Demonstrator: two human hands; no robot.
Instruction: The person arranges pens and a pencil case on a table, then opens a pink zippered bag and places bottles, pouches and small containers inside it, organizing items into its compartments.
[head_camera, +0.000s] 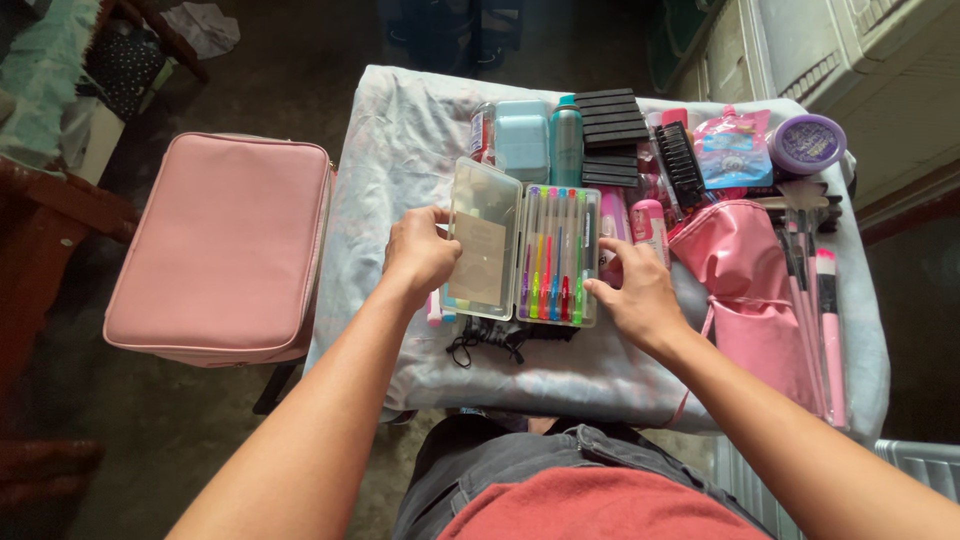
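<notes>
Nearest the body, the left hand (420, 255) holds the outer edge of the clear lid (483, 240) of a pen case (523, 255), fingers curled over the rim, thumb side toward the wrist. The right hand (640, 295) lies just across from it, fingers spread narrow and pressed on the case's right edge, pinning it to the cloth (400, 160) that covers the table. The case lies open like a book between the two hands, touching both.

The case looks like thin, stiff plastic: light, probably a bit slick, and likely to flex or snap at the hinge if twisted. The long side edges, where the hands already are, seem the safest grip; I judge the lid best swung by its free rim.

Inside, beside the right hand's fingertips, a row of coloured gel pens (557, 255) lies side by side in the tray; the lid half carries a pale card. Under the case, toward the wrists, a black cord (487, 342) sticks out.

Beyond the right hand lies a pink pouch (745, 280) with brushes (815, 290); further off, a blue box (523, 140), a teal can (566, 140), black blocks (610, 135) and a purple jar (808, 143). Well left of the left hand rests a closed pink bag (220, 250).
</notes>
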